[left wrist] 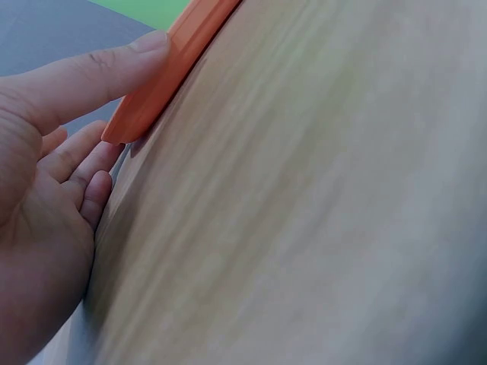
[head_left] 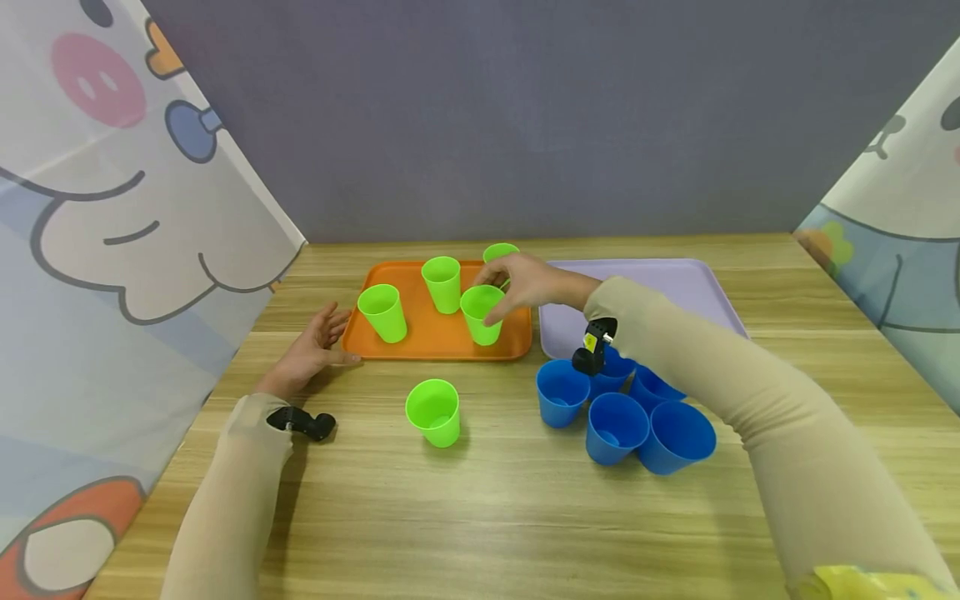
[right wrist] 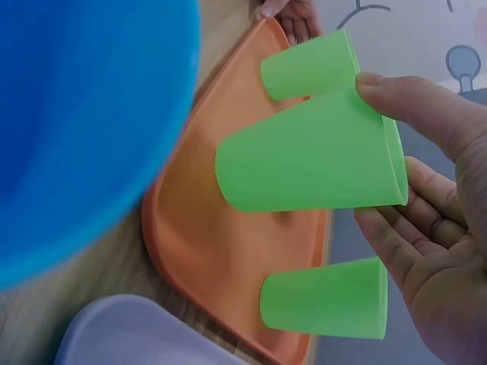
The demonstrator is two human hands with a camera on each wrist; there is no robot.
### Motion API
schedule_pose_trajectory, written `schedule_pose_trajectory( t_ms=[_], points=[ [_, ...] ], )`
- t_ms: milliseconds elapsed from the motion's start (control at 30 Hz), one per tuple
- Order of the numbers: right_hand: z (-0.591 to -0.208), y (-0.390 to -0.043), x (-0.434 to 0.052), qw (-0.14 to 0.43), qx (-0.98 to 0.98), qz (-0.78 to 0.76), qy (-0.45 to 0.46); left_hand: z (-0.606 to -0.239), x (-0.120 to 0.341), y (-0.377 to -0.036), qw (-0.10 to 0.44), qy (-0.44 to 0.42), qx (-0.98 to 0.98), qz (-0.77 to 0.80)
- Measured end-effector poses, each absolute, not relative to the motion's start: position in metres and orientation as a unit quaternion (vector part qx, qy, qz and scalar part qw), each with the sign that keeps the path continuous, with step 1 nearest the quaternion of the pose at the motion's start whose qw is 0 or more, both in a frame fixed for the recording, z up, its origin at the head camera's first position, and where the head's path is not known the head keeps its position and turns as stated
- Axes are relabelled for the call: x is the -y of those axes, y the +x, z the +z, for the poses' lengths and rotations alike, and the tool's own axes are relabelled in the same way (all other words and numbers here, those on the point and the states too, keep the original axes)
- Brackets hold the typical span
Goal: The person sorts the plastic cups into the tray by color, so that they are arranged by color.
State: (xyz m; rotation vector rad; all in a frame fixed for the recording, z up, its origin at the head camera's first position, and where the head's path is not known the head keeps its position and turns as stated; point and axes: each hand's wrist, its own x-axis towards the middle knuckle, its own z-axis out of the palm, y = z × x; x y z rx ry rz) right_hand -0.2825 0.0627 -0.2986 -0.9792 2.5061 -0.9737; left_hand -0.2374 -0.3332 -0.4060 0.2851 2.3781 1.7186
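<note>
The right hand (head_left: 525, 283) pinched the rim of a green cup (head_left: 482, 314) standing on the orange tray (head_left: 438, 337), seemingly setting it down; letting go cleanly looked next. The left hand (head_left: 311, 350) lay open, thumb against the tray's edge. The cup was plain, tapered, upright, among other green cups.

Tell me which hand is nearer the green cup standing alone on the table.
Left. The left hand rests by the orange tray's corner, up-left of that cup; the right hand pinches a tray cup farther back.
</note>
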Motion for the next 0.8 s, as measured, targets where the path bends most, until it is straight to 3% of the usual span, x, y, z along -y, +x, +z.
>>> schedule_pose_trajectory(
  t_ms=[433,800],
  points=[
    [-0.306,-0.295,-0.065,0.125,-0.896,-0.325,-0.276,-0.405,0.334,-0.237,0.095,0.093,-0.807,0.576],
    [-0.303,-0.3,-0.065,0.15,-0.901,-0.317,-0.256,-0.405,0.336,-0.237,0.097,0.084,-0.809,0.574]
  ],
)
